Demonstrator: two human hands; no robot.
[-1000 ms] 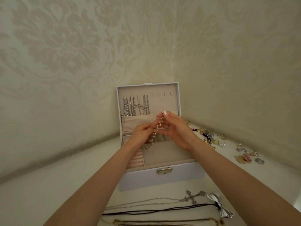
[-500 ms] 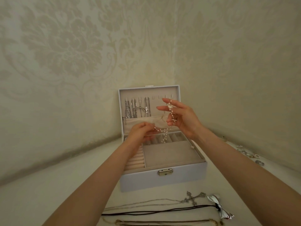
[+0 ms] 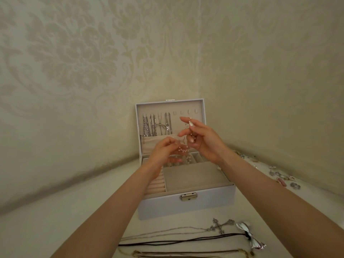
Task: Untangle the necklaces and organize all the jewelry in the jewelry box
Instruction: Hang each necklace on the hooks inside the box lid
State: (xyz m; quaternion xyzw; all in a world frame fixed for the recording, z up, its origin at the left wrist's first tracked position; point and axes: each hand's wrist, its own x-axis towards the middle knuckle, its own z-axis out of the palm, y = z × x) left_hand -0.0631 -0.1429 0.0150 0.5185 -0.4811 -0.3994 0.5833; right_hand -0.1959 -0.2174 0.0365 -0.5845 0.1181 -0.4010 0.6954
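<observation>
A white jewelry box [image 3: 186, 203] stands open against the wall, its lid upright with several silver chains [image 3: 156, 126] hung on hooks. Both my hands are raised over the box, holding a pearl-bead necklace [image 3: 188, 155] that is strung between them. My right hand [image 3: 202, 140] pinches the upper end near the lid's empty hooks [image 3: 185, 112]. My left hand [image 3: 165, 151] pinches the lower part, and a short length dangles over the small compartments. On the table in front lie a cross necklace [image 3: 220, 226], a black cord necklace [image 3: 186, 240] with a silver bow [image 3: 250, 238], and a gold chain [image 3: 186, 253].
Small jewelry pieces [image 3: 279, 175], rings and earrings, are scattered on the white table at the right by the wall. The box has ring rolls [image 3: 157, 185] at the left and a large beige compartment [image 3: 193, 175]. Patterned walls meet in a corner behind the box.
Both hands have lifted from over the compartments toward the lid. The right hand rose with the necklace's end to the empty hooks, stretching the beads between the hands.
</observation>
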